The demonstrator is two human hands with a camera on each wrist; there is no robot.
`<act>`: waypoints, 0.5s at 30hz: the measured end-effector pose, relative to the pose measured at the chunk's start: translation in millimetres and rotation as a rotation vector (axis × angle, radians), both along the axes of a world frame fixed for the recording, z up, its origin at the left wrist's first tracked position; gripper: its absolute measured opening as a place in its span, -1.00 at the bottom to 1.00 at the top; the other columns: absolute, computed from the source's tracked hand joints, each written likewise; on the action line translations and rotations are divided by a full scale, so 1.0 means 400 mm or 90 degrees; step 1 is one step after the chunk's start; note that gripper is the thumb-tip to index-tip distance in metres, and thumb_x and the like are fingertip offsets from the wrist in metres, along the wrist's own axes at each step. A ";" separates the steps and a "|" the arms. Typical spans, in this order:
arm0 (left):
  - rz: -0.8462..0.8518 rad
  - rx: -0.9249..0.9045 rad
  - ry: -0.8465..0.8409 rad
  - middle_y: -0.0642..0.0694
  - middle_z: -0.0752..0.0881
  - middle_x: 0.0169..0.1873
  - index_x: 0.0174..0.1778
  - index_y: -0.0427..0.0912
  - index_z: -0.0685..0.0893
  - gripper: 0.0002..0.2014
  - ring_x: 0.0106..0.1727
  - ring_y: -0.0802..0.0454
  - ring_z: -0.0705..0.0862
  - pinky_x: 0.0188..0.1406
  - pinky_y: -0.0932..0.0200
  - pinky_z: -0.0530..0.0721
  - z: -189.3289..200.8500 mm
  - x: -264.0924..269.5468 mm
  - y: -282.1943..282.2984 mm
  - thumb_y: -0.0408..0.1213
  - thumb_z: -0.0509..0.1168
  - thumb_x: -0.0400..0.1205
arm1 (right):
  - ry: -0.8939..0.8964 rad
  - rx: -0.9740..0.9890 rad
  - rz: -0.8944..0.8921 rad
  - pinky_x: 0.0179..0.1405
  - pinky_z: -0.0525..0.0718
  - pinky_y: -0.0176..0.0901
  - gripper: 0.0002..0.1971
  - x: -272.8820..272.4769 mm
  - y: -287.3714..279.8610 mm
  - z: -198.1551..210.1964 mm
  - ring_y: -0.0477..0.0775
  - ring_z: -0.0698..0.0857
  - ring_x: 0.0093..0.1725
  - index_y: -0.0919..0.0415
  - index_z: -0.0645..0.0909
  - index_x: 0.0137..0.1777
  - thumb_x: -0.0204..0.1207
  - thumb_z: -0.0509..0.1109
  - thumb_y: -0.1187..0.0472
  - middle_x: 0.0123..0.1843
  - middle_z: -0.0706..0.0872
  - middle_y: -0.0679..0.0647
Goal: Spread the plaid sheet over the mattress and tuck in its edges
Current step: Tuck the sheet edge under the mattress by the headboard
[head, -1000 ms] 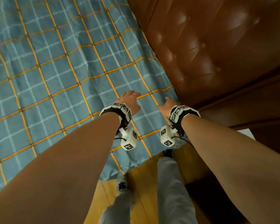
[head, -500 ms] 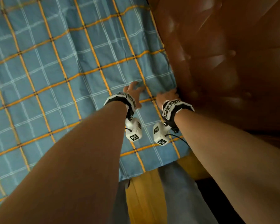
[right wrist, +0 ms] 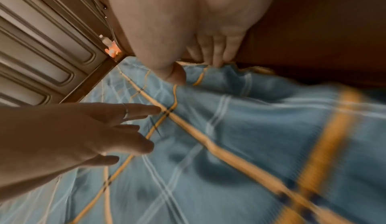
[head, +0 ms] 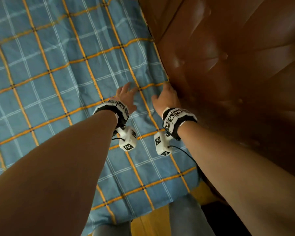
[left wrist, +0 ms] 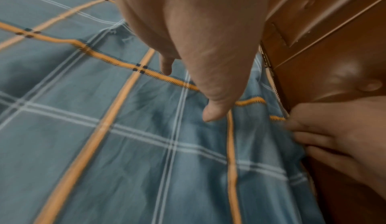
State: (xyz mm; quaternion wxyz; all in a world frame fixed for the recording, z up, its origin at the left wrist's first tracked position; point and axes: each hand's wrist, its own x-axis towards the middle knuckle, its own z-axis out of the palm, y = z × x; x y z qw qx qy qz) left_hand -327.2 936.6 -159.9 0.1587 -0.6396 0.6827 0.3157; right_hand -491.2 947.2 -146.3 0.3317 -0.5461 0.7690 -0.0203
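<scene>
The blue plaid sheet (head: 58, 82) with orange lines lies spread over the mattress, which it hides. My left hand (head: 128, 90) rests on the sheet with fingers straight and spread, a ring on one finger (right wrist: 126, 112). Just to its right, my right hand (head: 165, 89) presses its straight fingers (right wrist: 217, 62) onto the sheet's edge where it meets the brown leather headboard (head: 228, 65). In the left wrist view the right hand (left wrist: 296, 133) sits against the headboard (left wrist: 334, 62), and the sheet (left wrist: 104, 145) wrinkles slightly there. In the right wrist view the sheet (right wrist: 250, 128) is bunched along the seam.
The tufted headboard fills the right side. The sheet's near edge (head: 109, 215) hangs over the bed side above a wooden floor (head: 150, 222). My legs in grey trousers (head: 186, 217) stand against the bed. A panelled door (right wrist: 41, 46) stands beyond the bed's far end.
Both hands have slid farther along the headboard seam, away from the bed's near edge. The left hand's fingers have straightened and spread on the sheet.
</scene>
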 end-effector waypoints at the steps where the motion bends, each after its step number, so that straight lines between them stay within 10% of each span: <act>1: 0.004 0.001 -0.002 -0.01 -0.03 0.68 0.65 0.15 0.16 -0.21 0.68 -0.19 0.02 0.47 -0.38 0.38 0.007 -0.003 -0.012 -0.23 0.40 0.54 | 0.000 0.015 0.000 0.40 0.45 0.11 -0.41 0.004 -0.019 -0.007 0.29 0.44 0.48 0.34 0.32 0.53 0.54 0.31 0.10 0.50 0.47 0.27; 9: 0.008 0.074 -0.037 0.08 -0.31 0.68 0.66 0.32 -0.14 -0.05 0.70 -0.11 -0.27 0.49 -0.55 0.18 -0.056 0.055 -0.088 0.00 0.41 0.55 | -0.102 0.320 -0.155 0.40 0.45 0.02 -0.32 0.006 -0.160 -0.105 0.29 0.51 0.47 0.26 0.37 0.56 0.58 0.24 -0.19 0.54 0.48 0.24; 15: 0.003 0.014 -0.025 0.02 0.06 0.67 0.64 0.28 0.12 -0.22 0.67 -0.11 0.06 0.54 -0.31 0.29 0.007 0.073 -0.151 -0.14 0.34 0.55 | -0.039 0.156 -0.126 0.37 0.54 0.08 -0.32 0.056 -0.170 -0.061 0.34 0.55 0.41 0.37 0.34 0.49 0.46 0.38 0.00 0.45 0.53 0.30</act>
